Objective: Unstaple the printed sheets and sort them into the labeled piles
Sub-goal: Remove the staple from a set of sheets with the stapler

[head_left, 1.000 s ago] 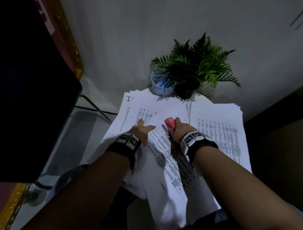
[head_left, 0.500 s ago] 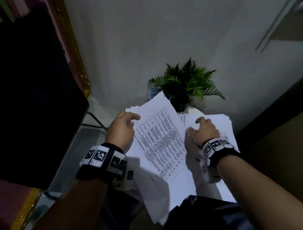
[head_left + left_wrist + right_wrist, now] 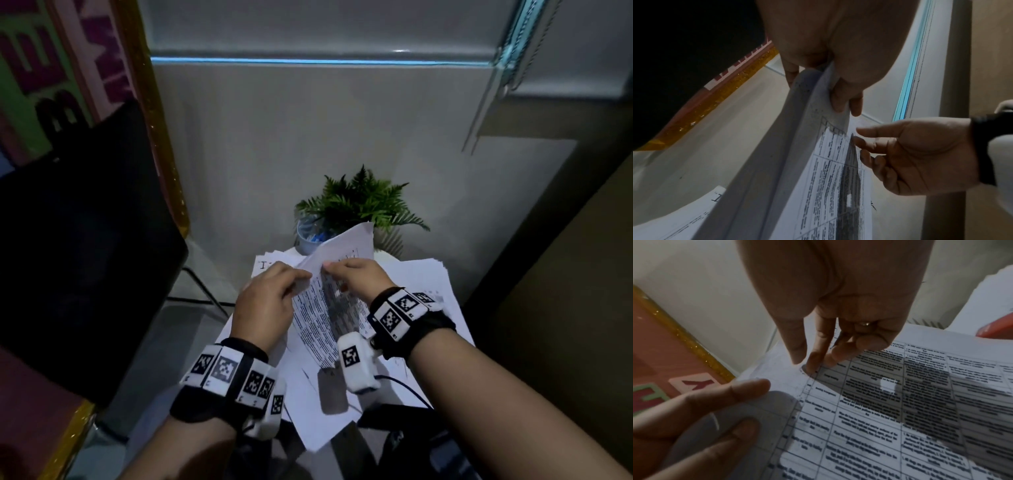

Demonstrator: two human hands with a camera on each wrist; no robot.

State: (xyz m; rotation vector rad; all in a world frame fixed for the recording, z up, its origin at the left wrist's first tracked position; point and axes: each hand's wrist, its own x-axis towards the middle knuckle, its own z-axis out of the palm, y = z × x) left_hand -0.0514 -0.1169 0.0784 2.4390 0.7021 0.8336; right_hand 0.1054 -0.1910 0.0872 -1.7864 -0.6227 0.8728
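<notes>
Both hands hold up a set of printed sheets (image 3: pixel 322 315) with tables of text, above the small table. My left hand (image 3: pixel 303 278) pinches the top corner of the front sheets between thumb and fingers (image 3: pixel 838 97). My right hand (image 3: pixel 328 268) pinches the edge of the sheet behind, thumb and fingertips (image 3: pixel 813 363) at its corner, so the sheets spread apart there. A pile (image 3: pixel 263 265) with a handwritten label lies at the left, another pile (image 3: pixel 428 284) at the right. A red staple remover (image 3: pixel 996 329) lies on paper at the right; the head view does not show it.
A potted fern (image 3: pixel 359 202) and a blue mesh cup (image 3: pixel 308 233) stand at the back of the table by the wall. A black chair (image 3: pixel 85 240) is on the left. A dark panel closes the right side.
A second ago my right hand held the red staple remover on the flat sheets. It has let go of it, and both hands have lifted the sheets and begun parting them.
</notes>
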